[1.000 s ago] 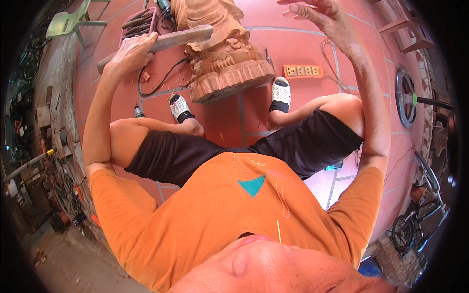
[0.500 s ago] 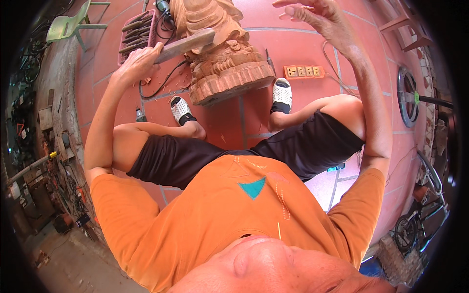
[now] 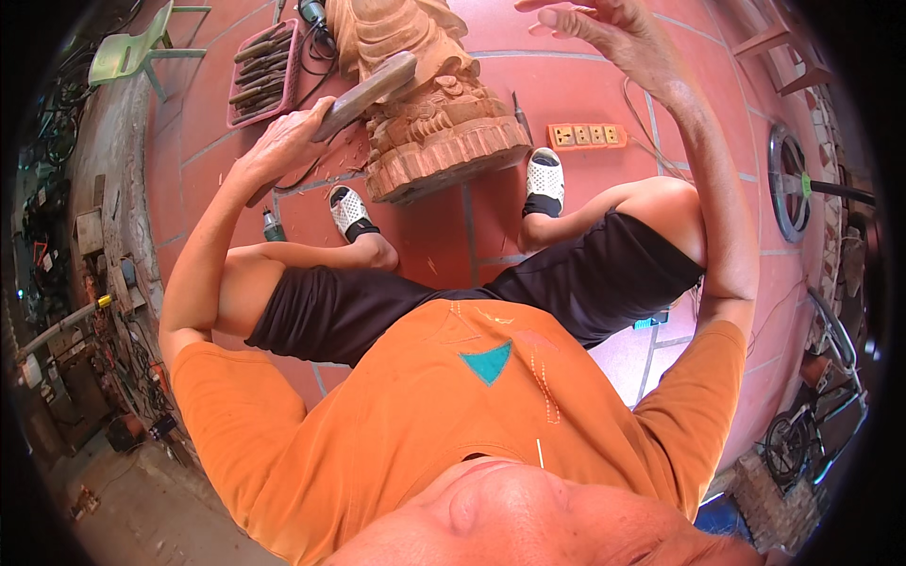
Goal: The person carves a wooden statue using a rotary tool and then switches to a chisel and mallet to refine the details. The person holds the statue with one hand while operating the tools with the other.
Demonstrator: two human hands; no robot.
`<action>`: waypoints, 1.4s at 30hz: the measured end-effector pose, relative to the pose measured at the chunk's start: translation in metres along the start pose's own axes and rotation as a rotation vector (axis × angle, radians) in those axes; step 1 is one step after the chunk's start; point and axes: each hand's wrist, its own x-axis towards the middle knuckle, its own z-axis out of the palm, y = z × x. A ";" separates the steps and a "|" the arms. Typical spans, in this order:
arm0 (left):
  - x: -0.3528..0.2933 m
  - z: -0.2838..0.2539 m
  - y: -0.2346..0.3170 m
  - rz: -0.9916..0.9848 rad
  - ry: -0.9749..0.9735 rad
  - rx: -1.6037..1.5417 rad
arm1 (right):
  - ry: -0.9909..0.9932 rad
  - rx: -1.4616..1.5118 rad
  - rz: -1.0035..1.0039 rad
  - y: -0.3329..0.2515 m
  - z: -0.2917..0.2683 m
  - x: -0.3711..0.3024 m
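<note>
My left hand [image 3: 288, 141] is wrapped round a long wooden bar-shaped mallet [image 3: 373, 90], whose broad end points up and right, over the near left part of a carved wooden statue [image 3: 406, 38]. The mallet's thin other end sticks out below my wrist. The statue lies on the floor, its ridged base [image 3: 448, 165] facing my feet. To the right of the statue, my right hand [image 3: 618, 42] is raised at the upper edge. Its fingers are bent and apart, and nothing shows in them, though the edge cuts off part of the fingertips.
A pink basket [image 3: 230, 104] full of carving tools stands left of the statue, beside a corded power tool [image 3: 316, 14]. A slim dark tool [image 3: 520, 115] lies by the base. An orange power strip [image 3: 587, 137] is at right, a green chair [image 3: 123, 52] at far left.
My left hand has shifted slightly right and up along with the mallet, which is turned more steeply and now shows its lower end. My right hand has moved slightly left and up.
</note>
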 end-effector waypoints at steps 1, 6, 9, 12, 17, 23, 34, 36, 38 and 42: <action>0.002 0.005 0.000 -0.017 0.000 -0.034 | -0.009 -0.005 -0.022 0.000 0.000 0.000; 0.010 0.002 0.005 -0.027 -0.002 -0.169 | 0.005 0.013 0.007 0.014 -0.002 0.001; 0.011 -0.007 0.010 -0.003 -0.024 -0.207 | 0.027 0.000 -0.002 0.014 -0.003 -0.001; 0.009 -0.010 0.014 -0.018 -0.026 -0.249 | 0.029 0.009 -0.014 0.013 -0.005 -0.003; 0.012 -0.002 0.011 0.042 0.020 -0.263 | 0.012 0.034 0.011 0.001 -0.003 -0.004; 0.022 0.000 0.012 0.011 -0.006 -0.271 | 0.007 0.051 -0.019 0.006 -0.003 -0.003; 0.027 0.009 0.009 0.021 0.019 -0.325 | 0.017 0.034 0.001 0.009 -0.001 0.001; 0.023 0.007 0.010 0.002 0.003 -0.324 | 0.018 0.043 0.024 0.005 0.000 0.000; 0.020 0.003 0.015 0.001 -0.007 -0.345 | 0.011 0.053 0.021 0.004 0.000 -0.001; 0.022 0.002 0.016 0.004 -0.015 -0.332 | -0.005 0.047 0.004 0.007 -0.002 0.000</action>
